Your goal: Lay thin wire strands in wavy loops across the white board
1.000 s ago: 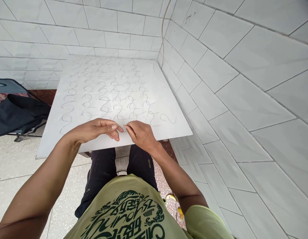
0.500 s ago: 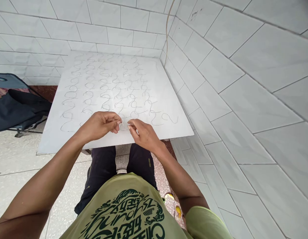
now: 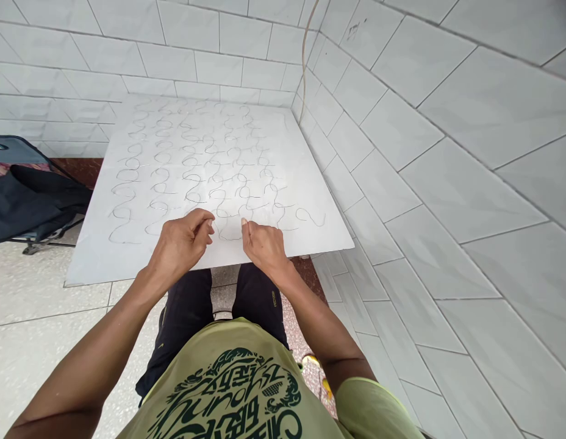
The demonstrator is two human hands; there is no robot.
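Over the near edge of the white board [image 3: 324, 247], my left hand [image 3: 185, 241] is closed, thumb and fingertips pressed together. My right hand [image 3: 265, 247] is pinched too, with its thumb uppermost, a short gap to the right of the left. Anything in either pinch is too thin or too hidden to make out. Rows of thin, dark, curved strands [image 3: 194, 178], shaped rather like a 2, cover the board; whether they are wire or thread I cannot tell. One such strand [image 3: 230, 239] shows between my hands, and a single curl [image 3: 310, 216] sits to the right.
Tiled walls [image 3: 429, 152] meet behind the board and run along its right side. A thin cable [image 3: 304, 61] hangs in the corner. At the left stands a folding chair [image 3: 17, 149] with dark cloth [image 3: 31, 195] on it. My knees are under the board's near edge.
My hands have drawn apart, the left going left and the right slightly right and down. Thin pale strands that showed at both sets of fingertips are no longer visible.
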